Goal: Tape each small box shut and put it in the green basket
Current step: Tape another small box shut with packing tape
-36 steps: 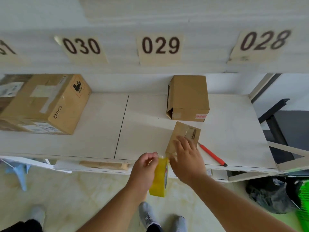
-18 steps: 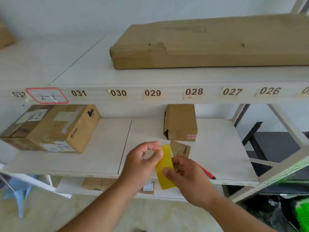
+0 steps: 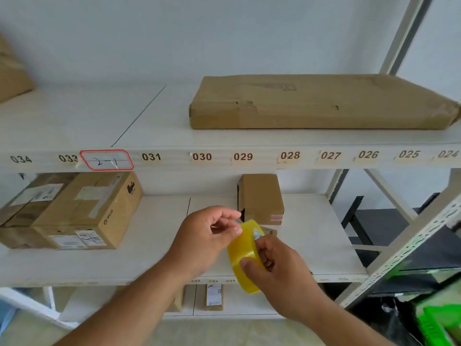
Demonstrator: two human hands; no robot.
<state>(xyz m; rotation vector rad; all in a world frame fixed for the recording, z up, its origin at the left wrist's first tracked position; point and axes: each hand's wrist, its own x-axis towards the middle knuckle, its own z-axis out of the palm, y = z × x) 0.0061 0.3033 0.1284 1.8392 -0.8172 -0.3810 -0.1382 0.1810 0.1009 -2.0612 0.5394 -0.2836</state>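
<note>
Both hands are raised in front of a white metal shelving unit [image 3: 249, 139], working on a roll of yellow translucent packing tape [image 3: 245, 255]. The right hand [image 3: 279, 273] grips the roll from its right side, thumb curled over the outer band and the other fingers tucked against the core. The left hand [image 3: 207, 238] is at the roll's upper left; its thumb and forefinger are curled together in a pinch at the top edge of the band, though whether a loose tape end sits between them is not clear.

The small brown cardboard box with a barcode label [image 3: 270, 231] lies on the middle shelf board, near its front edge, mostly hidden behind the tape roll, with only a corner visible. Just behind it on the same board stands a medium brown cardboard carton with a red sticker [image 3: 262, 198]. At the left end of that board sits a large brown carton printed "PICO" [image 3: 74, 211]. A long flat brown cardboard package [image 3: 319, 101] lies on the upper board, toward its right end. Numbered paper labels [image 3: 243, 156] run along the front edge of the upper board. The green plastic basket [image 3: 439, 323] shows at the bottom right, on the floor beside the shelving, blurred.
</note>
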